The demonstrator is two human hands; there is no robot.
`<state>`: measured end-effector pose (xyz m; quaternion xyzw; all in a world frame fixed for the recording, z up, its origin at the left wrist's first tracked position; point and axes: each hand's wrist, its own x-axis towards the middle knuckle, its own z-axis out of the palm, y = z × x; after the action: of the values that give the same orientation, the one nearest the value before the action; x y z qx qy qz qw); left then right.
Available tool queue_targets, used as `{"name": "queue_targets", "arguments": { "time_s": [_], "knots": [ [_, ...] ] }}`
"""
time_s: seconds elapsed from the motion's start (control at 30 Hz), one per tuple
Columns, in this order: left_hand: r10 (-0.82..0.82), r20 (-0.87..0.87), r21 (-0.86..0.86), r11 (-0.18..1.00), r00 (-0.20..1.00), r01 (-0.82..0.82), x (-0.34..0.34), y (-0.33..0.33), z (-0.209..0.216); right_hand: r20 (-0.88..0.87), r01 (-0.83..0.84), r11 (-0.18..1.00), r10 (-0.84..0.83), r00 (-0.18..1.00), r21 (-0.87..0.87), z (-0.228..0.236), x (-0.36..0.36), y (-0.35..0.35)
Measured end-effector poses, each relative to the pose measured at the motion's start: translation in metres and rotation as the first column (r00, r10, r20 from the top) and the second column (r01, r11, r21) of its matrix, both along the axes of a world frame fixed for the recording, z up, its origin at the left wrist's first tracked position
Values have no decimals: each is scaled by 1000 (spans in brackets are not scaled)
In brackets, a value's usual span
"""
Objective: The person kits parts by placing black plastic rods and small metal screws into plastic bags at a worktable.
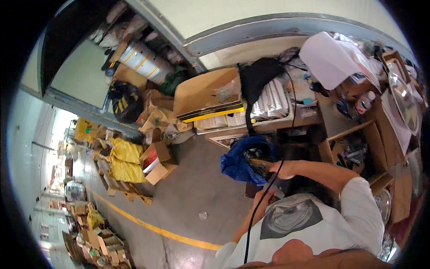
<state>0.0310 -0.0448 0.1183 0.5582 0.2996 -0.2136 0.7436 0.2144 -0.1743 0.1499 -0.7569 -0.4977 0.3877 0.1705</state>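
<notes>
A blue plastic bag (236, 162) sits in front of my body below the bench, its mouth spread and dark small items inside. My right hand (285, 169) is at the bag's right rim, fingers curled; what they hold is too small to make out. Lower down, my left hand (265, 196) is closed next to a small pale, see-through piece (279, 193); the fingers are partly hidden. A black cable (257, 210) hangs across the view, passing in front of both hands.
The bench carries an open cardboard box (208, 96), a black cloth bag (260, 78) and a tray of silvery packs (271, 101). At right stands a wooden compartment (358, 148) with dark items. On the left, yellow sacks (125, 159) and an open carton (156, 163) rest on a pallet.
</notes>
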Motion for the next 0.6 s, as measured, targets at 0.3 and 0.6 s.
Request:
{"name": "queue_targets", "arguments": {
  "time_s": [0.3, 0.6],
  "knots": [
    [284, -254, 262, 940, 925, -217, -71, 13, 36, 185, 463, 885, -463, 867, 42, -136, 63, 99],
    [450, -259, 83, 892, 855, -445, -119, 3, -25, 302, 557, 824, -508, 807, -102, -195, 73, 106]
  ]
}}
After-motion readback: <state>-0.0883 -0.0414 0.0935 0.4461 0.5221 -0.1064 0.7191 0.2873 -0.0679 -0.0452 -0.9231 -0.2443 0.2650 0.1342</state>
